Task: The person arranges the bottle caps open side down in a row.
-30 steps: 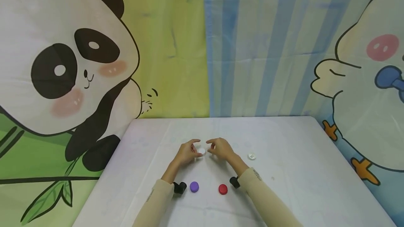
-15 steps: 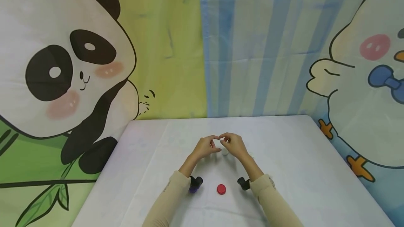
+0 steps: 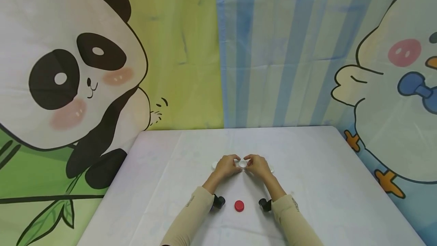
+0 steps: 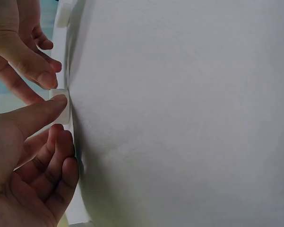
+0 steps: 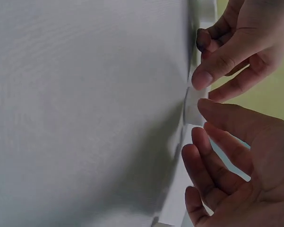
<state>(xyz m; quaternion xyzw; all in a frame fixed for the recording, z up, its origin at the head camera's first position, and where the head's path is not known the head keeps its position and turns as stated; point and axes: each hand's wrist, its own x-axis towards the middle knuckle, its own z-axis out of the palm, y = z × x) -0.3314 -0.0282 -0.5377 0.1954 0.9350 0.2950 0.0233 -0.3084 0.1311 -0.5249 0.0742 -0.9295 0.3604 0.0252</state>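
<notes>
A small round white cap (image 3: pixel 242 164) lies on the table between my two hands. My left hand (image 3: pixel 227 166) holds its left side between thumb and forefinger. From the right, my right hand (image 3: pixel 258 167) holds the opposite side the same way. In the left wrist view the left thumb (image 4: pixel 52 106) lies across the edge of the cap (image 4: pixel 62 116). The right wrist view shows both thumbs at the cap (image 5: pixel 193 111), whose far side is hidden by fingers. A second white cap (image 3: pixel 214 165) shows partly beside the left hand, a third (image 3: pixel 271 169) beside the right.
A red cap (image 3: pixel 239 205) lies nearer, between the forearms. Black wrist cameras sit under both sleeves (image 3: pixel 191 213). The white-covered table (image 3: pixel 307 185) ends at a back edge against printed curtains (image 3: pixel 273 48).
Both hands have moved right, away from the left white cap, and come down around the middle one. The left forearm now hides the purple cap; the red cap stays put on the table.
</notes>
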